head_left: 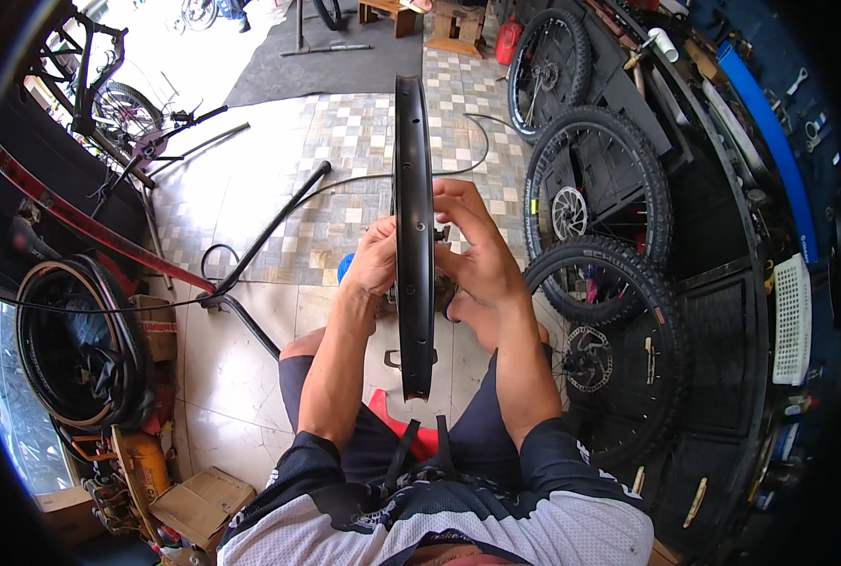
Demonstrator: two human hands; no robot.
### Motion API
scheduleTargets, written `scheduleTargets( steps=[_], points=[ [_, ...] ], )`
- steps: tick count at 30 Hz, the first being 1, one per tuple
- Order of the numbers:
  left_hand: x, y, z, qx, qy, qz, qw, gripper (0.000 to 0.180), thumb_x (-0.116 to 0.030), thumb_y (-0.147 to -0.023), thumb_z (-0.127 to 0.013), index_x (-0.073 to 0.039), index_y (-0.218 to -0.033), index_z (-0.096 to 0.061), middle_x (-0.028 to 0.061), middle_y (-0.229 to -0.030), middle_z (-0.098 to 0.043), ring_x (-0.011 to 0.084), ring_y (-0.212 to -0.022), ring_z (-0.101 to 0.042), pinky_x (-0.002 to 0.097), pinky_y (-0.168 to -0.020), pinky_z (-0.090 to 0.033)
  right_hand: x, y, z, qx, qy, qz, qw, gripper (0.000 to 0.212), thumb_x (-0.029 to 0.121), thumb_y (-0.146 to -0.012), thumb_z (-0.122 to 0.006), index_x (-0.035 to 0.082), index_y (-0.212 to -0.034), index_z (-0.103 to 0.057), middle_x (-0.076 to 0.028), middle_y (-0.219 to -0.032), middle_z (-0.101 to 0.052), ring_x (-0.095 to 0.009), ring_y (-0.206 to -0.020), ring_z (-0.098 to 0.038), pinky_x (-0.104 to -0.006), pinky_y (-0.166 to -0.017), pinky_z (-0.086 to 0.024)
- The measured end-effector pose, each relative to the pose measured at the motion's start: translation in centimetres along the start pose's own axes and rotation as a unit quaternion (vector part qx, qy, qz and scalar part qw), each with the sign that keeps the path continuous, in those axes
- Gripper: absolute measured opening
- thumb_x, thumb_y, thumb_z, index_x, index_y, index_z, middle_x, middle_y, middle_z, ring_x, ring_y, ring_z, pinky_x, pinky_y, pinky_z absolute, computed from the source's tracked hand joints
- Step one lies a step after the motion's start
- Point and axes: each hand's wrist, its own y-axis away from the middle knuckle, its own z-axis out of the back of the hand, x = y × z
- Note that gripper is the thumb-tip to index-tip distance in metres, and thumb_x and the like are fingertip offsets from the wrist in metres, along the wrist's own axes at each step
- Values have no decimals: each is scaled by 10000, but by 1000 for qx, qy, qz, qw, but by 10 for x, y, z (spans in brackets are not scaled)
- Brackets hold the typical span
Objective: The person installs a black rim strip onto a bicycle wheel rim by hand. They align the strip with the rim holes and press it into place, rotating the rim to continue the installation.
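A black bicycle wheel rim (415, 255) without a tyre stands upright and edge-on in front of me, small holes running along its outer face. On its left side my left hand (375, 257) is closed, its fingertips partly hidden behind the rim. My right hand (480, 250) is at the other side, fingers bent and thumb below, around a small dark part (443, 232) near the wheel's middle. That part looks like a hub end, but the rim hides most of it. Any spokes are hidden from this angle.
Wheels with knobbly tyres (598, 189) lean along the right wall. A black stand (274, 222) and a cable cross the tiled floor (345, 132). Tyres (81, 340) and a cardboard box (203, 505) are at the left. A red seat-like piece (392, 420) lies between my legs.
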Motion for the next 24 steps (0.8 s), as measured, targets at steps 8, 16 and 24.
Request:
scheduleTargets(
  steps=[8, 16, 24],
  points=[
    [0, 1, -8, -25, 10, -49, 998, 318, -277, -1001, -754, 21, -1112, -757, 93, -1018, -774, 139, -863, -730, 269, -782, -593, 5, -2, -3, -42, 138, 19, 989, 258, 208, -849, -837, 39, -1020, -741, -126, -1120, -589, -279, -1062, -604, -406, -929, -515],
    [6, 1, 0, -8, 20, -57, 998, 288, -244, -998, -760, 26, -1096, -760, 78, -967, -776, 134, -806, -733, 256, -736, -600, 7, 1, -11, -63, 48, -38, 996, 226, 147, -828, -840, 31, -988, -730, -125, -1110, -599, -291, -1104, -598, -400, -975, -501],
    [7, -1, -5, -33, 4, -36, 999, 265, -239, -1046, -693, 17, -1044, -762, 77, -933, -776, 123, -736, -719, 241, -669, -587, 1, 1, 5, -1, 58, 20, 998, 298, 260, -914, -817, 35, -1074, -703, -140, -1146, -579, -307, -1115, -588, -400, -971, -486]
  ],
)
